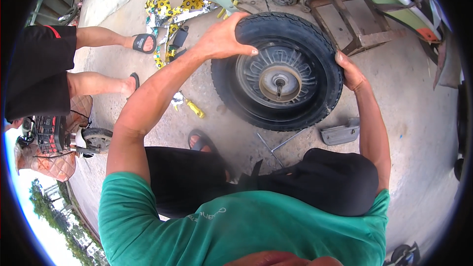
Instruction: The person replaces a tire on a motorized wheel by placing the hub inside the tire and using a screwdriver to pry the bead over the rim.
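Observation:
A black scooter wheel (281, 79), with its tyre (290, 27) and a ribbed metal hub, is in front of me with its hub side facing up. A short axle stands out from the hub's middle. At the tyre's upper left, my left hand (224, 37) is wrapped over the tread, its thumb on the sidewall. My right hand (351, 73) grips the tread on the right edge. The wheel's underside is hidden. Whether the tyre bead sits fully on the rim, I cannot tell.
A cross-shaped wrench (273, 148) and a grey metal part (340, 132) lie near my knees. Left are a yellow-handled tool (194, 108) and crumpled patterned wrapping (177, 12). A metal stand (350, 24) and vehicle frame are beyond. Another person's legs (101, 86) stand at left.

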Motion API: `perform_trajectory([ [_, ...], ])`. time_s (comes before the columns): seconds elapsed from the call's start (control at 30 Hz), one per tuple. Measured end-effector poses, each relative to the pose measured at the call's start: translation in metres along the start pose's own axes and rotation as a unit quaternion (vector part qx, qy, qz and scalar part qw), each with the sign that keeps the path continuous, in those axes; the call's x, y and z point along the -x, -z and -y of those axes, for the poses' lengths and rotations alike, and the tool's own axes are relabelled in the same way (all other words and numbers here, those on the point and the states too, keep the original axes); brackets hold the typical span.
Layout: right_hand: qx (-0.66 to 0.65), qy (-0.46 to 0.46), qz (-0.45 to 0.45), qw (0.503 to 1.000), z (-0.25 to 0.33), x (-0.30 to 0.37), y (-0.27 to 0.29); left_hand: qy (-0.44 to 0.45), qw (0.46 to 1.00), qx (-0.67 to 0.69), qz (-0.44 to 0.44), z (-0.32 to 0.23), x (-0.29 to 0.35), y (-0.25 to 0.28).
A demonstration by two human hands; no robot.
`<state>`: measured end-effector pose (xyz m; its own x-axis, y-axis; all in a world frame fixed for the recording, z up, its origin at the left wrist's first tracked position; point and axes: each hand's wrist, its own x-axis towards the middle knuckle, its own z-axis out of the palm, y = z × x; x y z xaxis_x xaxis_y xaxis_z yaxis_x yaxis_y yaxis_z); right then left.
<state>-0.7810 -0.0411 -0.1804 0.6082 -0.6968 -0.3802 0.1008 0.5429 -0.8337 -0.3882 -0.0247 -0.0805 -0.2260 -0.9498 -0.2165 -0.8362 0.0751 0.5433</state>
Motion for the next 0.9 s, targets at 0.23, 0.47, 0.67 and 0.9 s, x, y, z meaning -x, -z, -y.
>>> perform_trajectory([
  [0.23, 0.12, 0.009, 0.015, 0.993, 0.018, -0.002, -0.014, 0.039, 0.933, 0.325, 0.146, 0.035, -0.029, -0.001],
  [0.47, 0.122, 0.009, -0.018, 0.992, 0.014, -0.002, -0.012, 0.165, 0.827, 0.489, 0.223, 0.042, -0.047, -0.004],
  [0.67, 0.087, 0.038, -0.048, 0.994, 0.003, -0.007, -0.01, 0.191, 0.827, 0.511, 0.139, 0.052, -0.062, -0.024],
  [0.9, 0.056, 0.055, -0.034, 0.996, -0.004, -0.024, 0.006, 0.177, 0.832, 0.511, 0.12, 0.057, -0.072, -0.033],
])
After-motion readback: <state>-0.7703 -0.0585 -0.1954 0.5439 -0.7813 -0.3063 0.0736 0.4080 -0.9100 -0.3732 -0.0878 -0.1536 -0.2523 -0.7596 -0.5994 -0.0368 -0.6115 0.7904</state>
